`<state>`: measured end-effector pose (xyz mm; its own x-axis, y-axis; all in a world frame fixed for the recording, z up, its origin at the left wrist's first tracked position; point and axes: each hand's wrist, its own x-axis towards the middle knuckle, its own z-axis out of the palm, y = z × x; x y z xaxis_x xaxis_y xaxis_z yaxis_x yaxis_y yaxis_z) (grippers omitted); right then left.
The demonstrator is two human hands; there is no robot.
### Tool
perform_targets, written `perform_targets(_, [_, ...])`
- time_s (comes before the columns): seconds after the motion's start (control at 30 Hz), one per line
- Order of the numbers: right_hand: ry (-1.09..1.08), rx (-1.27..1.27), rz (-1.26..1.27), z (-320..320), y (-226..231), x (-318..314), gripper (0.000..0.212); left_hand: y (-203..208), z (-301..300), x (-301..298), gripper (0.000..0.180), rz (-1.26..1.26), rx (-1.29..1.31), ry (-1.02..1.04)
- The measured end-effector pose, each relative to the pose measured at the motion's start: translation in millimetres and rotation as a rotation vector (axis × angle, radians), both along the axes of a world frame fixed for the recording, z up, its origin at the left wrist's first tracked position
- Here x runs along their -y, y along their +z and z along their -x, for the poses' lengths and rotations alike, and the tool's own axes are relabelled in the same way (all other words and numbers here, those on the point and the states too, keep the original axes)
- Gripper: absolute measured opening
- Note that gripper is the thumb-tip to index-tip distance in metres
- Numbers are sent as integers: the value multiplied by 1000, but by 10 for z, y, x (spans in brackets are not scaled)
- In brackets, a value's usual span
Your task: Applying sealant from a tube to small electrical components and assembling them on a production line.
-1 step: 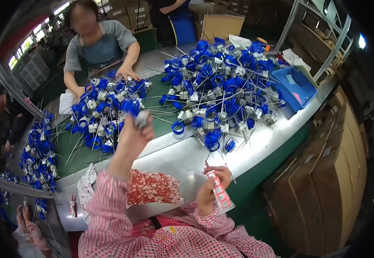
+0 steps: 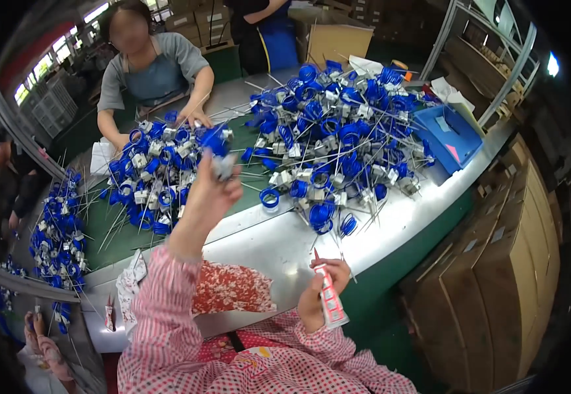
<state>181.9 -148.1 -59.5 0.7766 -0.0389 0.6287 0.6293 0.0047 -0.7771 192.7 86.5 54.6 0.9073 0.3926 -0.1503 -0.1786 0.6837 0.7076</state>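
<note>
Beyond the red patterned cloth (image 2: 234, 289), we hold a blue-coiled grey component (image 2: 215, 142) in our curled left hand (image 2: 208, 192); right of the cloth, our closed right hand (image 2: 312, 302) grips a red-nozzled squeeze tube (image 2: 332, 306).

Two tubes: one white-and-red tube (image 2: 331, 303) in the right hand (image 2: 312, 303), another tube (image 2: 109, 315) on the table (image 2: 293, 255). One blurred coil part (image 2: 215, 141) in the left hand (image 2: 201, 200), plus at least three coil heaps (image 2: 341, 138), too crowded to count. Two cloths (image 2: 236, 289). One blue tray (image 2: 438, 146). At least four other people (image 2: 157, 73), some partly seen.
</note>
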Motion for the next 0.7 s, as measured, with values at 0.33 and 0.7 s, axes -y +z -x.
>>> perform_targets(0.33, [-77, 150, 268, -12, -450, 48, 27, 658, -3198, 866, 23, -679, 114, 169])
perform_targets(0.7, [-149, 130, 304, -31, -409, 40, 24, 199, -3060, 400, 32, -1708, 214, 474])
